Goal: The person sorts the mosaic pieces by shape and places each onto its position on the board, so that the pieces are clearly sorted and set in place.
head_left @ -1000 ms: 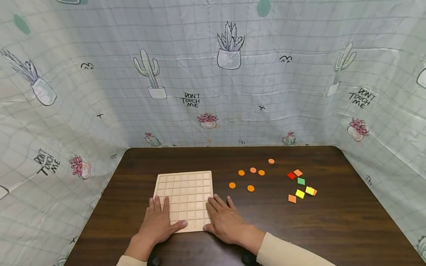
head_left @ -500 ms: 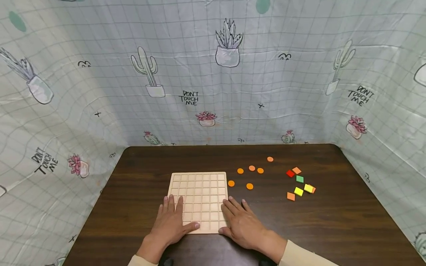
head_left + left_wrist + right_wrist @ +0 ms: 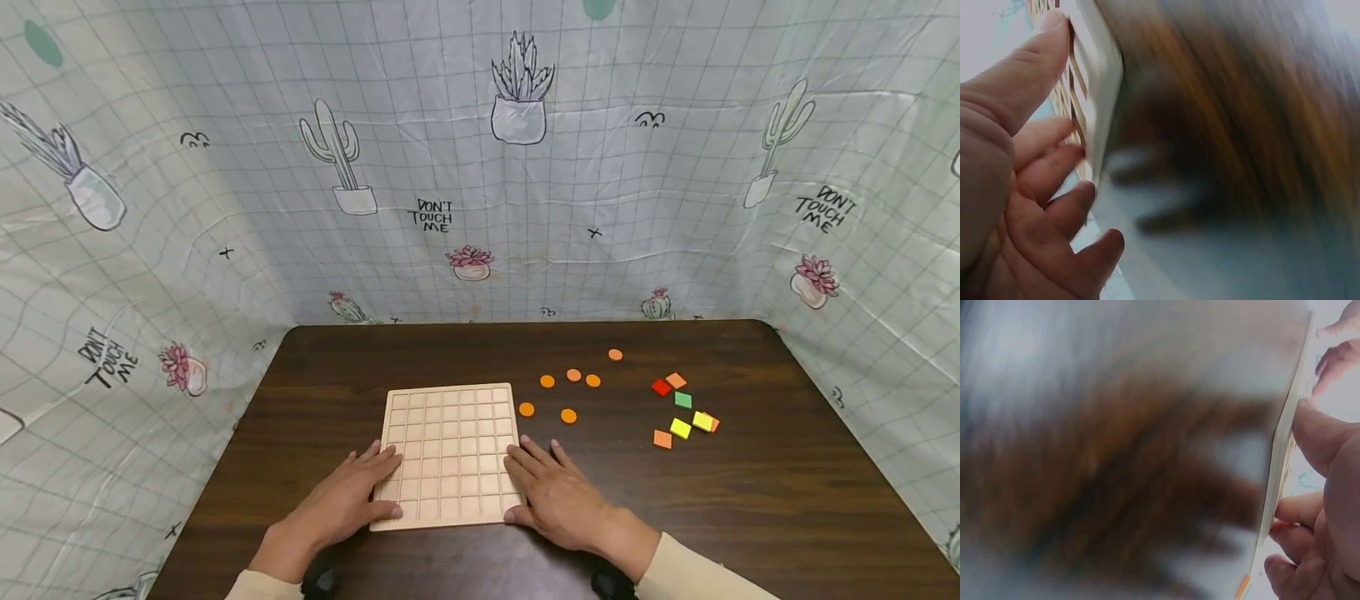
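Note:
A square light-wood board (image 3: 453,454) with a grid of shallow square cells lies flat on the dark table. At its lower left corner, my left hand (image 3: 337,500) rests with fingertips and thumb on the board's edge. My right hand (image 3: 562,504) touches the right edge, its fingers stretched forward and its thumb at the near corner. In the left wrist view, the left thumb (image 3: 1019,72) lies along the gridded face, beside the board's pale rim (image 3: 1107,69). From the right wrist, the board's side (image 3: 1277,459) appears with the right fingertips against it.
Several orange discs, one of them the near disc (image 3: 568,416), lie right of the board. Further right are small square tiles: a red tile (image 3: 661,387), a green tile (image 3: 682,400), yellow ones and orange ones. A printed cloth (image 3: 480,167) hangs behind the brown table (image 3: 750,500).
The board has shifted right along the table with both hands, mostly in the first half second. Since then the left hand has moved outward to the left corner. Discs and tiles stay put.

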`<action>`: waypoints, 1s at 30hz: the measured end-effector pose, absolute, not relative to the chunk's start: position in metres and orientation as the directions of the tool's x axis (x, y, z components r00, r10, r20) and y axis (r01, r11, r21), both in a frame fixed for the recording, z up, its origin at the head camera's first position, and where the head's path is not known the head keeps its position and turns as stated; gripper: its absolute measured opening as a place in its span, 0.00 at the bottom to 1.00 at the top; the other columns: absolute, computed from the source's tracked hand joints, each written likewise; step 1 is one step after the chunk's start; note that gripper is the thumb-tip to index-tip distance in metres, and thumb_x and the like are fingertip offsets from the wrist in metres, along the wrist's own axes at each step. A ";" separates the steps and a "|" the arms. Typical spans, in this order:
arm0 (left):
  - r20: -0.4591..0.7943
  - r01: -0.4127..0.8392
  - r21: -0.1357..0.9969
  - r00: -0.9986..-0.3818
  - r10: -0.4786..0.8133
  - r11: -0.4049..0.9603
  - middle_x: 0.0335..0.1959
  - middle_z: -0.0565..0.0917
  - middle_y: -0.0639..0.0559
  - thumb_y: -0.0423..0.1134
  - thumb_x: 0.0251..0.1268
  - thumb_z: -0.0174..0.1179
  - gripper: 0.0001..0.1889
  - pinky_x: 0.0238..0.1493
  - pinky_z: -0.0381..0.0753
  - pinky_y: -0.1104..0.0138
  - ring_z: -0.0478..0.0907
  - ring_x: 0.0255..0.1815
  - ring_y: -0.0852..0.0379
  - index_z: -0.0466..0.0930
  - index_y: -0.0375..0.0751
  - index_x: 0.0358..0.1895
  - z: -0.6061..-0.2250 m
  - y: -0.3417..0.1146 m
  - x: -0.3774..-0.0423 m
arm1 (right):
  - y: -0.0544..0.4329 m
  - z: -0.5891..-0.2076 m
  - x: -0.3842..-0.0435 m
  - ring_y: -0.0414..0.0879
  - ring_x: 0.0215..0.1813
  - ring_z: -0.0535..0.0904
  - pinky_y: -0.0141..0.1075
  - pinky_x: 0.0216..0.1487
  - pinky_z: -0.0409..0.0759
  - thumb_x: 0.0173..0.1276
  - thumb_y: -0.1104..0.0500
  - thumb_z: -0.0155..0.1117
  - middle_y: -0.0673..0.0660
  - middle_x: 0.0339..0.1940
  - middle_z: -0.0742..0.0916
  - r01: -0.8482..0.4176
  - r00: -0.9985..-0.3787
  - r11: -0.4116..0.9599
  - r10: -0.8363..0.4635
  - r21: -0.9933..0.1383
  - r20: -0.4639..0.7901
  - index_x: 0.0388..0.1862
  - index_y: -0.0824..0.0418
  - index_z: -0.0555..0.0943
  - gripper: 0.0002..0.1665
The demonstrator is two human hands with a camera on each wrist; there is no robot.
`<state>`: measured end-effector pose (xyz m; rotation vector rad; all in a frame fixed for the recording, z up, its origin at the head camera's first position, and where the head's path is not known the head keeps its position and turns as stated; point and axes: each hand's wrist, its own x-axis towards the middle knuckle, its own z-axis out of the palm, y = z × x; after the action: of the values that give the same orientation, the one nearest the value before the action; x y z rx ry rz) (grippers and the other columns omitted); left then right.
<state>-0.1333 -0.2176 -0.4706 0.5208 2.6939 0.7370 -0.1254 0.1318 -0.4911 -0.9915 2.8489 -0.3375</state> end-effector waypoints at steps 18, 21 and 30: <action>-0.213 0.345 0.460 -0.852 0.478 0.818 0.86 0.56 0.38 0.61 0.70 0.64 0.48 0.81 0.43 0.29 0.48 0.87 0.31 0.56 0.40 0.85 -0.472 -0.251 -0.159 | 0.136 -0.490 -0.134 0.59 0.87 0.57 0.66 0.82 0.57 0.79 0.37 0.60 0.60 0.84 0.69 -0.609 -0.766 0.746 -0.642 -0.270 -0.047 0.83 0.63 0.66 0.45; -0.205 0.364 0.443 -0.849 0.488 0.819 0.86 0.57 0.38 0.61 0.72 0.62 0.47 0.80 0.44 0.29 0.48 0.86 0.31 0.56 0.40 0.85 -0.473 -0.251 -0.159 | 0.136 -0.491 -0.133 0.59 0.87 0.57 0.65 0.82 0.57 0.79 0.37 0.60 0.59 0.84 0.69 -0.602 -0.771 0.752 -0.635 -0.271 -0.048 0.83 0.62 0.67 0.45; -0.220 0.332 0.471 -0.853 0.474 0.817 0.86 0.55 0.39 0.59 0.74 0.62 0.47 0.80 0.39 0.28 0.46 0.87 0.32 0.54 0.41 0.86 -0.477 -0.248 -0.160 | 0.138 -0.493 -0.131 0.59 0.87 0.58 0.64 0.82 0.58 0.79 0.36 0.60 0.59 0.84 0.69 -0.596 -0.779 0.756 -0.626 -0.270 -0.033 0.82 0.63 0.68 0.45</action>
<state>-0.1602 -0.2481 -0.4766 0.6111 2.6727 0.6062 -0.1306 0.1384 -0.4927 -0.9890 2.8292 -0.3726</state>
